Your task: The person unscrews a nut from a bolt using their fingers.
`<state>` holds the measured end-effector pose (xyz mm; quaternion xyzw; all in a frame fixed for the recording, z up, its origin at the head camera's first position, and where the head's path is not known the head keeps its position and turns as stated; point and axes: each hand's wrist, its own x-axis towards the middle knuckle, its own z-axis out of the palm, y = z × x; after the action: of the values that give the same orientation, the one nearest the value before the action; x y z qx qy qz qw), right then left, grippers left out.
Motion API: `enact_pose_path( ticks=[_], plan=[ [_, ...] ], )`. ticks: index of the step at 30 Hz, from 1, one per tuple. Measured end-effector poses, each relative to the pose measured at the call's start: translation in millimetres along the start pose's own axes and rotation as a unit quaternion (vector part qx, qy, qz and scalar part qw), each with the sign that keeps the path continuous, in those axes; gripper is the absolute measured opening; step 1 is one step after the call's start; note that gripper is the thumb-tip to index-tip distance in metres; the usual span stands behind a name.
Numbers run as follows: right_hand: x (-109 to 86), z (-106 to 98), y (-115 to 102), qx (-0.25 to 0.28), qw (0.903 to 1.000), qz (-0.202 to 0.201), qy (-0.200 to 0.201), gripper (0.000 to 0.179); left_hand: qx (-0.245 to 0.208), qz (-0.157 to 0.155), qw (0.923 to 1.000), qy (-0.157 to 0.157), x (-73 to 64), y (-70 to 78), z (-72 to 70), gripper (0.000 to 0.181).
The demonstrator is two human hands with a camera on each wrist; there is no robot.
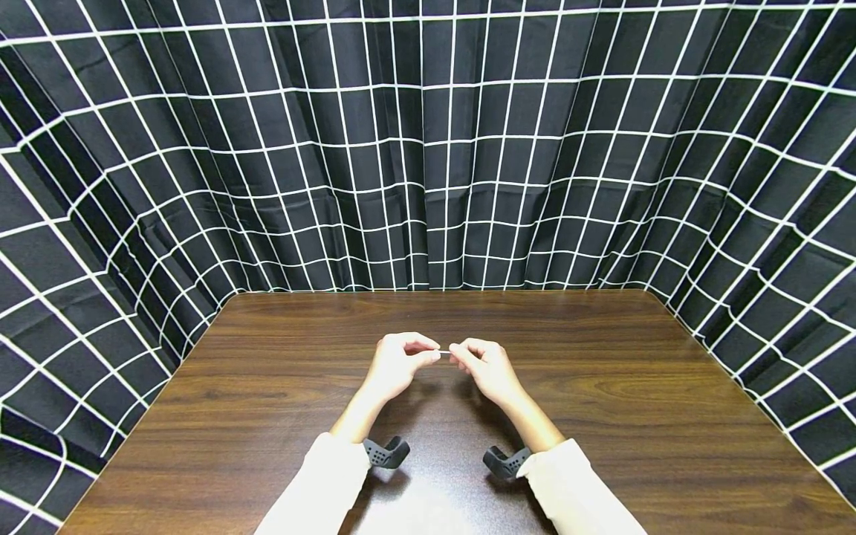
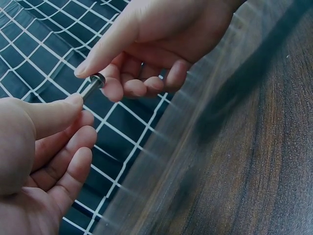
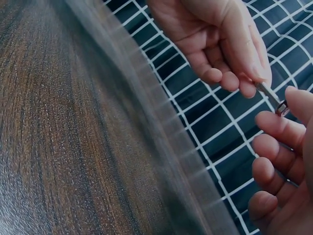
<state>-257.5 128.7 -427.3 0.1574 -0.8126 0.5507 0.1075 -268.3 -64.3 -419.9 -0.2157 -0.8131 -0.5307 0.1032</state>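
Between the two hands is a small metal bolt (image 2: 93, 88), its threaded shank and wider round end showing in the left wrist view. My left hand (image 1: 392, 364) pinches the shank's far end between thumb and index finger. At the wider end, my right hand (image 1: 491, 368) has its thumb and index finger closed around the bolt's rim (image 3: 281, 108). Both hands are raised above the table, fingertips a short way apart. The other fingers of each hand are loosely curled. The tip of the bolt is hidden by the left fingertips.
The brown wood-grain table (image 1: 267, 371) lies below the hands. A black curtain with a white grid (image 1: 455, 148) hangs behind it and along both sides. Dark wrist mounts (image 1: 388, 452) stick out inward at the cuffs of the white sleeves (image 1: 321, 483).
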Motion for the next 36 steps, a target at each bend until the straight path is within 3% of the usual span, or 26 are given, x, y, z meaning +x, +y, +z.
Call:
enact_pose_path(
  ticks=[12,20,24,32,36],
  plan=[
    [0.3,-0.8,1.3,0.006,0.9995,-0.030,0.007,0.008,-0.007,-0.003,1.0000,0.000,0.7,0.1,-1.6,0.009],
    [-8.1,-6.9,-33.3,0.018,0.9987,-0.048,-0.003,0.012,-0.008,-0.004,1.0000,0.004,0.5,0.6,-2.0,0.009],
    [-9.7,-8.3,-39.9,0.020,0.9989,-0.043,-0.006,0.015,-0.003,0.001,1.0000,0.006,0.5,-0.3,-1.5,0.009],
    [-9.5,-7.0,-36.4,0.035,0.9976,-0.060,-0.002,0.017,-0.008,0.001,1.0000,0.003,1.0,-1.8,-1.0,0.009],
    [-4.9,-3.6,-19.4,0.035,0.9971,-0.068,-0.004,0.023,-0.005,0.004,1.0000,0.002,1.1,-2.2,-1.0,0.011]
  ],
)
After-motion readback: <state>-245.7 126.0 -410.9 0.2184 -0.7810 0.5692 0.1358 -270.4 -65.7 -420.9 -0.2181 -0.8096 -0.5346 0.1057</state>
